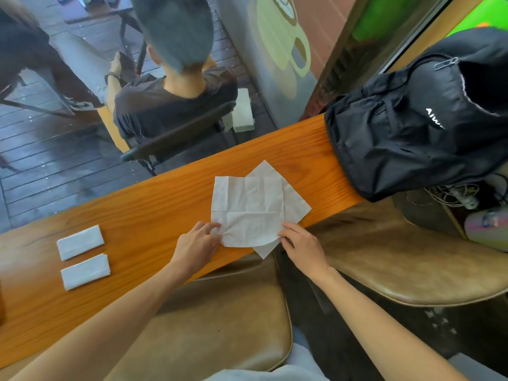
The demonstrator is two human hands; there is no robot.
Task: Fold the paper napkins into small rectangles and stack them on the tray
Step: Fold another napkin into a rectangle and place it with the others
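An unfolded white paper napkin [248, 209] lies flat on the orange wooden counter [154, 204], on top of a second unfolded napkin [295, 202] turned at an angle. My left hand [198, 243] pinches the top napkin's near left corner. My right hand [301, 243] holds its near right corner at the counter's front edge. Two napkins folded into small rectangles lie side by side at the left: the farther folded napkin [80, 242] and the nearer folded napkin [85, 271]. No tray is in view.
A black backpack [417, 125] fills the counter's right end. Brown leather stools [220, 312] stand below the front edge. Beyond the glass, a person [173, 86] sits with their back to me. Cables and a bottle [486, 224] lie at the right.
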